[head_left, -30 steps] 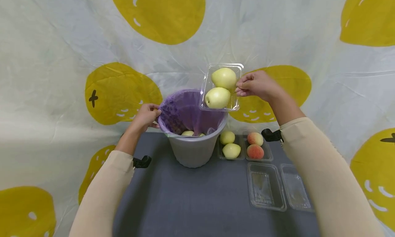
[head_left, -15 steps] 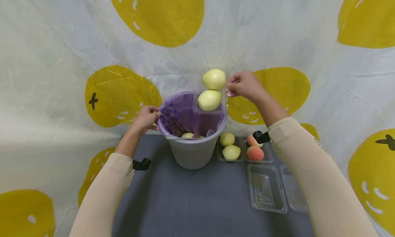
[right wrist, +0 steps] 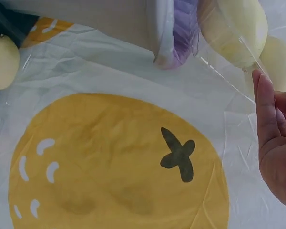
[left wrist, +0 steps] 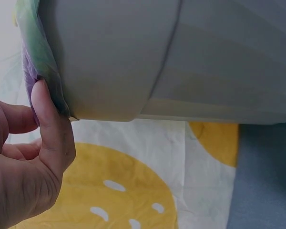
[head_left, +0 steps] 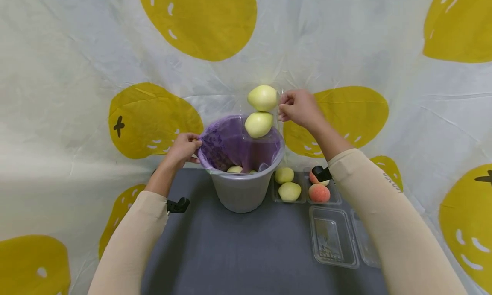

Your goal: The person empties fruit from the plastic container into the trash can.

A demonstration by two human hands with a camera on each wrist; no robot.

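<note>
Both arms wear long, close-fitting cream sleeves that end at the wrists, leaving the left hand (head_left: 183, 147) and right hand (head_left: 297, 106) bare. A small black clip-like device sits on each forearm, and faint dark lettering runs along the right sleeve.

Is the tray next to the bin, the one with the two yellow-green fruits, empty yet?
No. In the head view that tray beside the bin holds two yellow-green fruits, one behind the other.

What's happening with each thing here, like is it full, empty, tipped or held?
Clear tray: tipped over the bin, pinched by the right hand.
Two pears: in the tipped tray.
Bin: upright, purple-lined, fruit inside, rim gripped by the left hand.
Two table trays: hold fruit.
Near tray: empty.
</note>
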